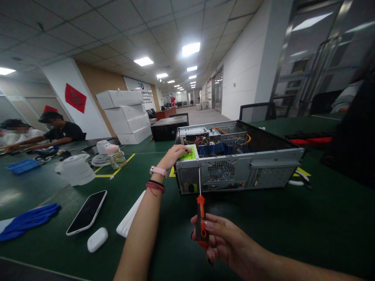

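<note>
An open computer case lies on the green table, its rear panel facing me. My left hand rests, fingers spread, on the power supply with a yellow-green label at the case's near left corner. In my right hand is an orange and black screwdriver, its fingers wrapped round the handle. The screwdriver's shaft points up and away from me, and its tip meets the rear panel near the power supply's right edge. Cables and blue parts show inside the case.
On the green table at left are a phone, a white earbud case, a white slab, blue gloves, a white container and a jar. White boxes stand behind. People sit at far left.
</note>
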`<state>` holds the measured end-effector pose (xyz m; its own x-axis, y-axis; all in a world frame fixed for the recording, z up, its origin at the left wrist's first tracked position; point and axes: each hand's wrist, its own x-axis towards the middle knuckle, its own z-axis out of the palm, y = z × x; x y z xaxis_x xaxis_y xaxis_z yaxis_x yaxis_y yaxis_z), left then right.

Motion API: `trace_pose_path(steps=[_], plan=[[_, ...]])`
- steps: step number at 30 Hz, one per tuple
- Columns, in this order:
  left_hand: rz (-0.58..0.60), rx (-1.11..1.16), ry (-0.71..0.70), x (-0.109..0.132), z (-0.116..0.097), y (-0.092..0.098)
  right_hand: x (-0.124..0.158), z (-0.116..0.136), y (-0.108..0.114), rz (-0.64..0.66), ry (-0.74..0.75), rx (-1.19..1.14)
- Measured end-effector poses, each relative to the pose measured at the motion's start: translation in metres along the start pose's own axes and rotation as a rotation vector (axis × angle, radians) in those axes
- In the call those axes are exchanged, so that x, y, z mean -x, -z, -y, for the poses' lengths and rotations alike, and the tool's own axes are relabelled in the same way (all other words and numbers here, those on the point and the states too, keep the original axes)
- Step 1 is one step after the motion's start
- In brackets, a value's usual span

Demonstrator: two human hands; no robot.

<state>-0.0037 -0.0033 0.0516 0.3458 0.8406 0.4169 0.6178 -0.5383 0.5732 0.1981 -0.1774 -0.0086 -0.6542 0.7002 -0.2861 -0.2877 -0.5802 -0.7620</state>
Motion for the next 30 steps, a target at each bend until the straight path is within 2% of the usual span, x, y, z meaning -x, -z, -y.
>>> trace_pose_path(steps=[14, 30], plan=[[0.007, -0.012, -0.014, -0.0020, 0.0050, -0.0005, -0.0029, -0.0069, 0.0063, 0.050, 0.029, -0.037], [-0.002, -0.011, -0.012, -0.0013, 0.0037, -0.0004, -0.0032, -0.0059, 0.0051, 0.011, 0.000, 0.050]])
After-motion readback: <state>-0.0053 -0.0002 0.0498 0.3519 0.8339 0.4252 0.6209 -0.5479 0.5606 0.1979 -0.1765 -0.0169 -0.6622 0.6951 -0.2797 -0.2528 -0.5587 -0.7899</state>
